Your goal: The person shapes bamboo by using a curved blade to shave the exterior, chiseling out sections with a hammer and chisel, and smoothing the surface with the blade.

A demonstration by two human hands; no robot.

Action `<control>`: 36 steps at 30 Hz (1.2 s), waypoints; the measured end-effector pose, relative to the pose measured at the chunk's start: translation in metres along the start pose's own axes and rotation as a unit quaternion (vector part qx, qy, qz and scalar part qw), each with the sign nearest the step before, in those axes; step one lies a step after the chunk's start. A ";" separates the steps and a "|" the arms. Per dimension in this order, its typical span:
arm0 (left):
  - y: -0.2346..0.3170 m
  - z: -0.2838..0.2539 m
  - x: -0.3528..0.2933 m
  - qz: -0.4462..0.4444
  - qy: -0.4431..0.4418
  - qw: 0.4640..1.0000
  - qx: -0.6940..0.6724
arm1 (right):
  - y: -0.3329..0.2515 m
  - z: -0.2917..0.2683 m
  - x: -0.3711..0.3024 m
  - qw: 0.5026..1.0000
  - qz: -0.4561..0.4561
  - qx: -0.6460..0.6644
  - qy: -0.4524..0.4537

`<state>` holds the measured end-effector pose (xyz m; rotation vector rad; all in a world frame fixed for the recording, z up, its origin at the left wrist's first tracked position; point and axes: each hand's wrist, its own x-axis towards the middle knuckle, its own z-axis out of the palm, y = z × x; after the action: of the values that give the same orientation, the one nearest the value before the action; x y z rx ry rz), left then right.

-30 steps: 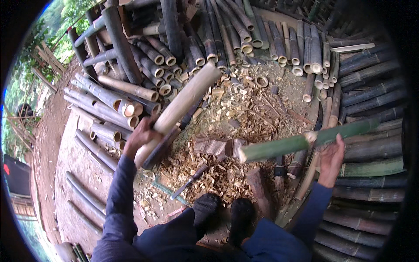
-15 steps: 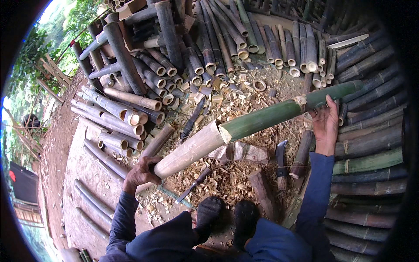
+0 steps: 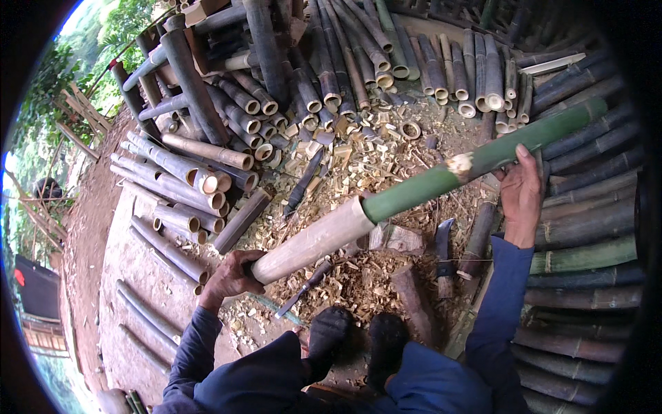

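Note:
A long bamboo pole [image 3: 407,196] slants across in front of me, rising to the right. Its lower left stretch is pale and bare, the rest green, with a sharp step between; whether these are two pieces I cannot tell. At a joint on the green stretch is a pale scraped patch. My left hand [image 3: 231,279] grips the pale end, fingers partly hidden. Under the green stretch, my right hand [image 3: 520,196] holds the pole, thumb against its side. A curved blade [image 3: 445,255] and a knife [image 3: 303,288] lie below, among pale shavings [image 3: 352,286].
Dark bamboo lengths [image 3: 586,221] are stacked along the right. Cut bamboo tubes [image 3: 179,169] lie at the left, with more at the back. A dark long tool [image 3: 303,183] rests on the chips. A wooden block [image 3: 396,238] and a short log [image 3: 414,297] are near my feet.
The pole has shifted a little to the right and turned about its length, bringing the scraped patch into fuller view. Both hands moved with it and keep hold.

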<state>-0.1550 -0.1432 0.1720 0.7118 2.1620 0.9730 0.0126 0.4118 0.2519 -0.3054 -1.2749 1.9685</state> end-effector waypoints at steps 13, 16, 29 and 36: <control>0.046 0.030 0.021 0.094 0.100 0.989 0.052 | 0.054 0.065 -0.067 0.987 0.128 0.020 -0.094; 0.062 0.016 0.007 0.080 0.086 0.990 0.079 | 0.101 0.099 -0.112 0.976 0.177 -0.067 -0.107; 0.024 0.012 -0.024 0.060 0.033 0.978 0.195 | 0.057 -0.166 -0.074 0.954 0.151 0.011 0.257; 0.013 -0.029 0.002 0.144 0.026 0.955 0.259 | 0.054 -0.131 -0.127 0.960 0.195 -0.134 0.151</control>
<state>-0.1753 -0.1471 0.1967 1.2908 2.4294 0.5554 0.1483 0.3998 0.1189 -1.0200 -1.3510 1.9598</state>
